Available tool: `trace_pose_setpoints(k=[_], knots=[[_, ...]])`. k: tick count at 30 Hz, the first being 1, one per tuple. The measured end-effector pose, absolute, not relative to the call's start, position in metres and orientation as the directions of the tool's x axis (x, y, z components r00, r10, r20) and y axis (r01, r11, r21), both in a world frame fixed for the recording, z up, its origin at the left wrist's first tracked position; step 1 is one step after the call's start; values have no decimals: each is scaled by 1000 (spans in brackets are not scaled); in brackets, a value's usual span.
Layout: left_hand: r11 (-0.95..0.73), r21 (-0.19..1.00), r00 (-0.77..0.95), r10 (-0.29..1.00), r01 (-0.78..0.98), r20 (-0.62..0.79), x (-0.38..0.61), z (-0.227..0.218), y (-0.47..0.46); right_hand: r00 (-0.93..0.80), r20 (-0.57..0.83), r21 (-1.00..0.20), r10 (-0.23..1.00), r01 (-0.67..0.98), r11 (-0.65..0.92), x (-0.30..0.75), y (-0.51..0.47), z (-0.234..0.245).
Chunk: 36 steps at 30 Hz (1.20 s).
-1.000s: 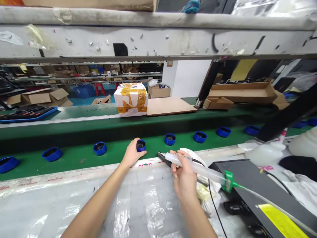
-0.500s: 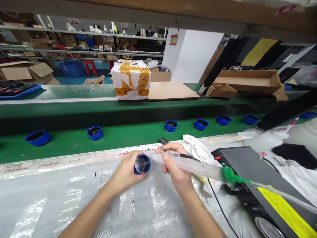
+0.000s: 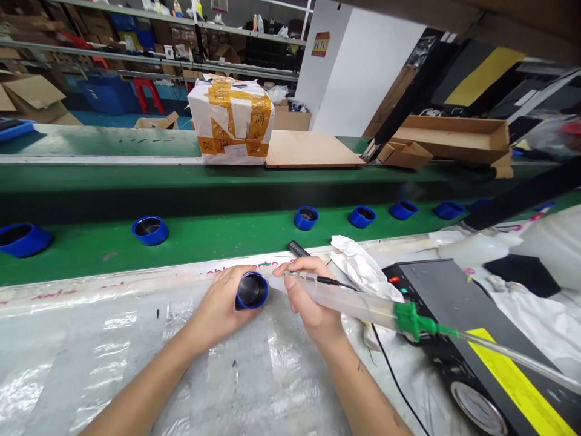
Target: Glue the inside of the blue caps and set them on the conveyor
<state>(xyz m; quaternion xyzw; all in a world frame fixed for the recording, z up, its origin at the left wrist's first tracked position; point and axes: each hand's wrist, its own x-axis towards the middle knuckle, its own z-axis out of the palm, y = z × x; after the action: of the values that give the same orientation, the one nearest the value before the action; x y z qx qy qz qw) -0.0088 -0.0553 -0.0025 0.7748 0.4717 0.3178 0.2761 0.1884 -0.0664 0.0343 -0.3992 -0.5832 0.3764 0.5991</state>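
Note:
My left hand (image 3: 222,312) is closed around a blue ring-shaped cup (image 3: 253,290) with a dark inside, its opening tilted towards me. In my right hand (image 3: 313,303) lies a translucent glue-dispensing syringe (image 3: 358,306), gripped near its front end. The syringe tip points left, close to the cup's right rim; whether it touches cannot be made out. A green cap (image 3: 407,320) with a clear hose closes the syringe's rear. A small metal-ended black cable runs along the barrel beside my fingers.
More blue cups (image 3: 306,218) stand in a row on the green conveyor belt (image 3: 227,239). At right sits a dark dispenser box (image 3: 436,297) with a gauge, near crumpled white cloth (image 3: 358,260). Plastic film (image 3: 158,375) covers the bench. A taped parcel (image 3: 231,121) stands beyond the belt.
The view has shifted, and the belt cups appear further left, most plainly at the left side. Both hands keep their holds on cup and syringe, with the syringe tip still near the cup rim.

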Motion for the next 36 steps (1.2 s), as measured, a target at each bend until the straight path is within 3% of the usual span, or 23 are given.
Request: trace_pose_setpoints(k=[15, 36], knots=[[-433, 723, 365, 893, 539, 263, -11, -5, -55, 43, 474, -874, 879, 146, 464, 188, -66, 43], [-406, 715, 344, 907, 569, 242, -11, -3, -56, 3, 406, -882, 914, 261, 392, 191, -66, 49]])
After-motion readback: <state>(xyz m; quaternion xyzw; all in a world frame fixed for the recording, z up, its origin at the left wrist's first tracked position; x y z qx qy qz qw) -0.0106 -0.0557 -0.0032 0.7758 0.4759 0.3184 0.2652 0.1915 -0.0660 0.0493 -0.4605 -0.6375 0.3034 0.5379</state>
